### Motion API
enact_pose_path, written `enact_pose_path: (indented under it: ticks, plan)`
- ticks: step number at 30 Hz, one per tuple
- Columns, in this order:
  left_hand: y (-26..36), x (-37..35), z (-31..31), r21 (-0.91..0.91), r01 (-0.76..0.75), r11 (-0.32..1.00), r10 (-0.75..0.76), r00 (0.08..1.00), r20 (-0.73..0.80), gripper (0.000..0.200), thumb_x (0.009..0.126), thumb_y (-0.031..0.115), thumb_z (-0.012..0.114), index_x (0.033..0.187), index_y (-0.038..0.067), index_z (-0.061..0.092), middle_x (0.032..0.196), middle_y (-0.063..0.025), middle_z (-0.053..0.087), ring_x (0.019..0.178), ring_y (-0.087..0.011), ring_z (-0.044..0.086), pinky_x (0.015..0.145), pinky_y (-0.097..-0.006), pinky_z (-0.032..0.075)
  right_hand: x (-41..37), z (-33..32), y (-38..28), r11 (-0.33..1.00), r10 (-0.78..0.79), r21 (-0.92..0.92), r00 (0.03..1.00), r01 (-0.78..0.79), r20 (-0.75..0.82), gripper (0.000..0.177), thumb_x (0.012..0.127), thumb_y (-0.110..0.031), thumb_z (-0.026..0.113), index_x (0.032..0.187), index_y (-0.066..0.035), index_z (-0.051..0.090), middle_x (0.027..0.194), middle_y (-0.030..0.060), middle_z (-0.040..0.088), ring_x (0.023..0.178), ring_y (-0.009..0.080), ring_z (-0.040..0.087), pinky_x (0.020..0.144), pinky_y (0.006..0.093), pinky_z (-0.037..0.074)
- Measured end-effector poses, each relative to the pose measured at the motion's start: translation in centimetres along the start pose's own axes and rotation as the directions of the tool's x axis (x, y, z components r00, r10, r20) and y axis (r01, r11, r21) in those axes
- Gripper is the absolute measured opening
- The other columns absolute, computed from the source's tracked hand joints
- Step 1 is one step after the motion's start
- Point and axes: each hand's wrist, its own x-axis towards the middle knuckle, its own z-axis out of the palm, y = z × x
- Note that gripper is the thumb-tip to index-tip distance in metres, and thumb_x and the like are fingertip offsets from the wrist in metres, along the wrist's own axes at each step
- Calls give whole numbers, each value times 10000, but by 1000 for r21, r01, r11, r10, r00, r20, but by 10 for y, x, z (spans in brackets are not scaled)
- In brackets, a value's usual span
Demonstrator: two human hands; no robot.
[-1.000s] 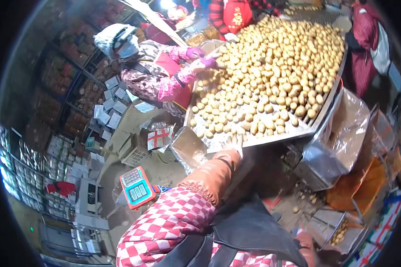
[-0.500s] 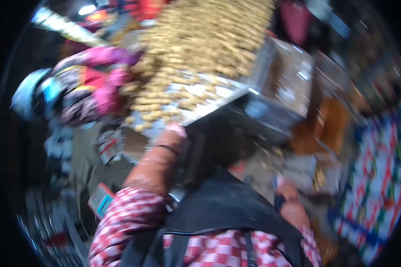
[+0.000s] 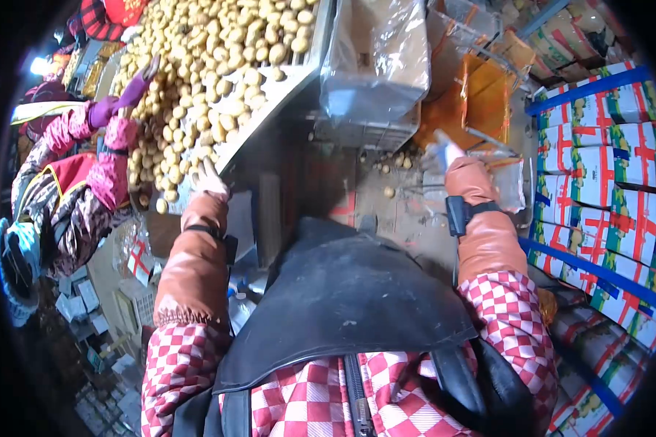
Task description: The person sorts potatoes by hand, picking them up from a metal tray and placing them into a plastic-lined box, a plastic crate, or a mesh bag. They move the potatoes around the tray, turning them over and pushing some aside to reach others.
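Many small potatoes (image 3: 219, 36) cover a pale sorting table (image 3: 259, 109) at the upper left. My left hand (image 3: 208, 179) reaches to the table's near corner beside the closest potatoes, its fingers apart and nothing visible in it. My right hand (image 3: 444, 151) stretches out over the floor on the right, fingers extended and holding nothing that I can see. It is near an orange-lined crate (image 3: 485, 102) and a clear plastic bag (image 3: 506, 182). Both forearms wear brown sleeve covers, with dark bands at the wrists.
A plastic-lined box (image 3: 377, 54) stands against the table's right side. Loose potatoes (image 3: 390, 192) lie on the floor. Stacked printed cartons (image 3: 594, 175) line the right side behind blue bars. At the left, a co-worker in a pink sleeve (image 3: 109, 149) reaches a purple-gloved hand (image 3: 133, 91) over the potatoes.
My view has swung right, bringing the cartons further in. My right hand has lifted forward and outward from low beside my body. My left hand remains at the table corner.
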Motion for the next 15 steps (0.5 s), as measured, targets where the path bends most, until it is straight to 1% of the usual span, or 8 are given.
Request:
enact_pose_path:
  ticks: [1, 2, 3, 5, 7, 9, 11, 15]
  plan:
    - [-2, 7, 4, -5, -10, 1000, 10, 1000, -7, 1028, 862, 406, 703, 1616, 155, 50, 1662, -123, 174, 1510, -410, 180, 1201, -565, 235, -8, 30, 50, 973, -164, -220, 887, 72, -433, 483, 967, -564, 502, 974, -138, 730, 811, 119, 696, 743, 254, 689, 692, 421, 560]
    - [-7, 8, 10, -14, -25, 1000, 25, 1000, -13, 1004, 877, 397, 686, 1617, 157, 52, 1662, -120, 181, 1510, -408, 185, 1209, -561, 217, -5, 65, 91, 929, -238, -364, 639, -71, -731, 480, 967, -561, 505, 986, -135, 727, 813, 118, 698, 744, 255, 690, 690, 420, 560]
    - [-1, -6, -7, 28, -40, 999, 40, 999, -3, 951, 906, 381, 642, 1618, 153, 54, 1662, -130, 183, 1512, -413, 182, 1218, -556, 197, -9, 72, 125, 896, -266, -410, 530, -173, -805, 478, 967, -558, 507, 997, -133, 724, 815, 118, 700, 745, 256, 691, 688, 420, 559]
    - [2, -9, -11, 41, -23, 999, 23, 1000, 1, 926, 918, 377, 619, 1619, 161, 52, 1664, -126, 176, 1516, -407, 174, 1214, -566, 200, -8, 76, 175, 858, -277, -431, 457, -278, -845, 474, 967, -551, 512, 1021, -128, 717, 820, 118, 703, 746, 258, 692, 684, 419, 559]
    - [4, -12, -15, 19, 19, 1000, -20, 999, 33, 866, 944, 367, 558, 1621, 190, 48, 1671, -108, 159, 1527, -384, 153, 1199, -595, 208, -4, 80, 203, 833, -284, -444, 433, -331, -856, 471, 967, -545, 517, 1045, -123, 711, 824, 118, 706, 748, 260, 694, 681, 419, 558]
    - [-2, -2, -2, 38, 20, 999, -21, 999, 30, 863, 942, 354, 556, 1622, 199, 48, 1673, -101, 154, 1531, -375, 144, 1197, -602, 205, -5, 82, 208, 811, -294, -461, 430, -361, -854, 470, 967, -539, 521, 1069, -118, 705, 828, 118, 709, 750, 262, 695, 677, 418, 557]
    - [2, -9, -10, 16, 20, 1000, -21, 999, 42, 861, 930, 290, 548, 1622, 196, 44, 1677, -98, 141, 1538, -364, 126, 1197, -599, 203, -6, 84, 202, 792, -299, -475, 435, -384, -849, 470, 967, -532, 526, 1092, -114, 698, 832, 117, 713, 751, 264, 697, 673, 418, 557]
    - [8, -18, -25, 17, 15, 1000, -16, 998, 55, 883, 918, 276, 566, 1621, 169, 41, 1683, -107, 114, 1544, -362, 101, 1201, -590, 202, -2, 90, 192, 752, -336, -519, 443, -405, -831, 475, 967, -520, 536, 1140, -104, 686, 840, 117, 719, 754, 269, 699, 665, 416, 555]
